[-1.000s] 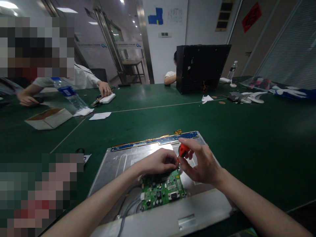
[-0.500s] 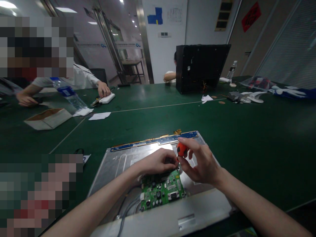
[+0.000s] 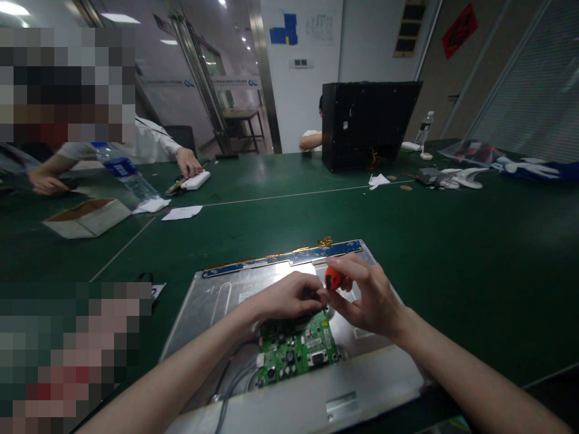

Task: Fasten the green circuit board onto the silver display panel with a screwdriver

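My right hand (image 3: 368, 295) grips the orange and black handle of a screwdriver (image 3: 333, 278), thumb and fingers curled round it. The screwdriver stands roughly upright, tip down, at the upper right corner of a green circuit board (image 3: 301, 346). Bent and pinched together, the fingers of my left hand (image 3: 296, 295) close at the screwdriver's shaft, just below the handle. The tip is hidden by my fingers. Beneath both hands lies a silver metal display panel (image 3: 208, 307), with a blue circuit strip (image 3: 312, 255) along its far edge and grey cables (image 3: 230, 386) beside the green board.
On the green table (image 3: 253, 223) are an open carton (image 3: 88, 220), a tilted water bottle (image 3: 126, 175), paper (image 3: 182, 213), and a large black monitor housing (image 3: 371, 126). Gloves (image 3: 465, 178) lie at the right. A co-worker's hand (image 3: 187, 163) rests on a white object at the far left.
The screwdriver handle has turned a little within my right fingers, and my right thumb and index finger have shifted slightly. My left hand keeps its place.
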`<state>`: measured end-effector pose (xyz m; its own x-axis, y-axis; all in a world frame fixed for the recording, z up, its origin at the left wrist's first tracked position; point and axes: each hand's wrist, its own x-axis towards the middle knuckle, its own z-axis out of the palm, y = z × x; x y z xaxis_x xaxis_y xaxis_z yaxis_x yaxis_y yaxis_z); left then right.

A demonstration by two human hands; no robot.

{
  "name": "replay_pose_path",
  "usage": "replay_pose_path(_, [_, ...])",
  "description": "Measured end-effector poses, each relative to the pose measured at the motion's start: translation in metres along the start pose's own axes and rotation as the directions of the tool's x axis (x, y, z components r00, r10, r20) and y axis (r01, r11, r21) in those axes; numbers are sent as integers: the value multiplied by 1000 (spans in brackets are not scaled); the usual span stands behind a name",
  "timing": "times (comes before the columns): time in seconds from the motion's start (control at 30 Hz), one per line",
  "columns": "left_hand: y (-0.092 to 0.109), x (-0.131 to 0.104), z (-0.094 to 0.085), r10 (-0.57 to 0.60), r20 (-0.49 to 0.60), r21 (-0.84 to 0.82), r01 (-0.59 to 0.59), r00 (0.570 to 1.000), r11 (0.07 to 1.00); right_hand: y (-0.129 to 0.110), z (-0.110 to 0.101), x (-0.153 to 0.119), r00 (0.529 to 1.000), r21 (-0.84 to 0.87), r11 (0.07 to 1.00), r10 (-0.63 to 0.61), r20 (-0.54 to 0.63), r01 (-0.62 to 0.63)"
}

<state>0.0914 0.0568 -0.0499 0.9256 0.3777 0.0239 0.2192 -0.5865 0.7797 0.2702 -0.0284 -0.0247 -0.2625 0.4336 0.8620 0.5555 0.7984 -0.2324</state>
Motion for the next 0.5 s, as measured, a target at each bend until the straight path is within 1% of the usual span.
replay_pose_path(0.13, [2, 0, 0, -7, -1, 16, 7, 1000, 1000, 0, 0, -1, 1000, -5, 1000, -3, 5, 3])
replay_pose_path(0.33, [5, 1, 0, -24, 13, 10, 24, 1000, 1000, -3, -2, 0, 999, -4, 1000, 29, 36, -29])
replay_pose_path(0.5, [4, 1, 0, -4, 2, 16, 4, 1000, 1000, -3, -2, 1, 999, -5, 1000, 29, 17, -29])
